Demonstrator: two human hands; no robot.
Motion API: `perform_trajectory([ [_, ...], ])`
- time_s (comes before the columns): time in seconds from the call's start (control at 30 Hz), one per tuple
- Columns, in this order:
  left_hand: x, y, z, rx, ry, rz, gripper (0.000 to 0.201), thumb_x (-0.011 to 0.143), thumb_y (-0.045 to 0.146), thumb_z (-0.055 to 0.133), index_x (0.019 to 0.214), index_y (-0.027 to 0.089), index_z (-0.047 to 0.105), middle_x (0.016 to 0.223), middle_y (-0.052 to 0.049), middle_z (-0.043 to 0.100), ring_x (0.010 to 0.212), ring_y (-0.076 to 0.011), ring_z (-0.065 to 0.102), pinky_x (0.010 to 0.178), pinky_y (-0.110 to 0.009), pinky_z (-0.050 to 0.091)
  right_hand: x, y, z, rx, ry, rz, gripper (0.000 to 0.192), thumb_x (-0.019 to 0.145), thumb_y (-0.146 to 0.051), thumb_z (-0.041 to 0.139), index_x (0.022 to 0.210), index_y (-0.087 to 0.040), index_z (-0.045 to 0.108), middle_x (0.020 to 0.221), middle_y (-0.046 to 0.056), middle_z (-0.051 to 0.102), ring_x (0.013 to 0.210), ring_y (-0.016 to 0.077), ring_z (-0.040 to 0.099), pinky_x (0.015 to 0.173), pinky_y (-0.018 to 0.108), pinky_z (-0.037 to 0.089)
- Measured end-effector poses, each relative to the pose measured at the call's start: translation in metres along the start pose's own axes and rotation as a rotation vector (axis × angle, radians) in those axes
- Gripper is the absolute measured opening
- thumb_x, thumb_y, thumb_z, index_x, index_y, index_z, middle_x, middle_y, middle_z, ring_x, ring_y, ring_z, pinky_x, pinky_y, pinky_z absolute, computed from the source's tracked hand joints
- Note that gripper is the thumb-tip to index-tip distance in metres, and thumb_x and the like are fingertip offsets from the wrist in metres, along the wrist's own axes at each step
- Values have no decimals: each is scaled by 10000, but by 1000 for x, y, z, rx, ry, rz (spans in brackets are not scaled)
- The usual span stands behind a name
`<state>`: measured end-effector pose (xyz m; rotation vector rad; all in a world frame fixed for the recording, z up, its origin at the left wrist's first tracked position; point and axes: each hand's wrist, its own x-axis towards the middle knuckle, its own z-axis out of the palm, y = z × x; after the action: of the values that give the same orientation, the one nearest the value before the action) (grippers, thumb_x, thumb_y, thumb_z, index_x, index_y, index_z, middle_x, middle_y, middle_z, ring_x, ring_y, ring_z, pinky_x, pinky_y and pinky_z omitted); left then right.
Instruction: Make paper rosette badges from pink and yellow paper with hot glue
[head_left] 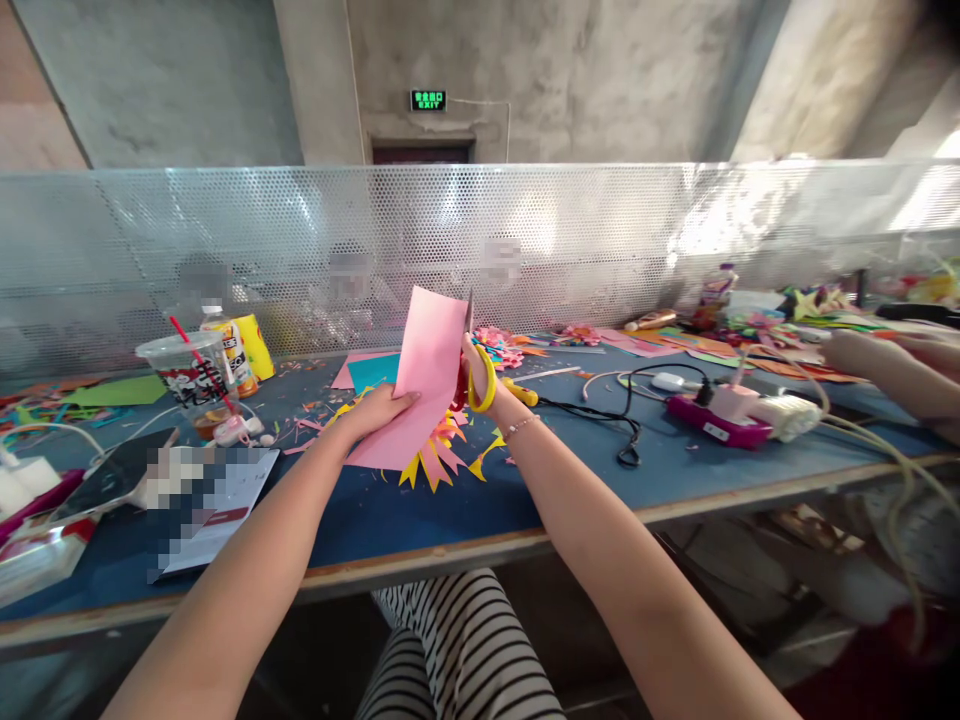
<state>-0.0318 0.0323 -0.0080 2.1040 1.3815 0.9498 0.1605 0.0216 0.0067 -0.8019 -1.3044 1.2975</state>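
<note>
A sheet of pink paper (433, 350) stands tilted above the table, pinched at its lower left by my left hand (384, 408). My right hand (486, 385) is closed round the yellow handles of a pair of scissors (481, 388). Their blades point up along the right edge of the sheet; whether they are cutting into it I cannot tell. Below the sheet lie pink and yellow paper strips with notched ends (431, 462). Behind it a piece of teal paper (373, 371) rests on the table.
A plastic cup with a red straw (187, 375) and a bottle (232, 350) stand at the left. On the right are a magenta power strip (718, 420), black cables (628, 440) and another person's hand (862, 352). A perforated metal screen (600, 240) runs along the back.
</note>
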Motion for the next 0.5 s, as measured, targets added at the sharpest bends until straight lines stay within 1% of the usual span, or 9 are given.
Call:
perform_trajectory([
  [0.07, 0, 0, -2, -23, -24, 11, 479, 668, 596, 612, 815, 144, 672, 835, -105, 718, 734, -267, 648, 635, -317, 495, 1, 1, 0, -39, 43, -10, 636, 761, -796, 282, 589, -208, 454, 406, 5, 474, 357, 111, 430, 348, 223, 357],
  [0.13, 0, -1, -4, -52, -49, 27, 447, 677, 580, 618, 807, 156, 675, 843, -98, 722, 735, -260, 652, 640, -308, 497, 1, 1, 1, -69, 103, 11, 614, 775, -772, 316, 551, -210, 416, 384, -8, 429, 333, 99, 386, 325, 221, 331],
  [0.23, -1, -1, -6, -44, -15, 12, 441, 662, 575, 641, 808, 161, 674, 865, -103, 724, 748, -268, 654, 649, -310, 496, 0, 0, 3, -83, 206, 63, 593, 801, -735, 345, 518, -213, 361, 357, -29, 356, 297, 87, 331, 284, 215, 276],
  [0.3, -1, -1, -5, -27, -2, -5, 457, 661, 582, 640, 821, 156, 673, 875, -109, 722, 759, -276, 654, 657, -318, 497, -1, -1, 5, -98, 249, 91, 589, 820, -719, 328, 516, -215, 350, 348, -33, 339, 288, 88, 323, 274, 213, 269],
  [0.4, -2, 1, -5, -1, -24, -3, 464, 690, 583, 612, 835, 147, 673, 878, -118, 717, 759, -282, 654, 663, -328, 497, -2, -3, 6, -117, 260, 108, 586, 820, -714, 333, 512, -216, 348, 342, -27, 355, 288, 87, 321, 271, 212, 264],
  [0.5, -3, 4, -6, 2, -41, 12, 442, 709, 564, 602, 816, 142, 674, 871, -118, 717, 753, -274, 653, 672, -322, 495, -1, -3, 3, -44, 239, 125, 567, 810, -709, 365, 527, -218, 345, 354, -34, 364, 289, 81, 309, 274, 210, 261],
])
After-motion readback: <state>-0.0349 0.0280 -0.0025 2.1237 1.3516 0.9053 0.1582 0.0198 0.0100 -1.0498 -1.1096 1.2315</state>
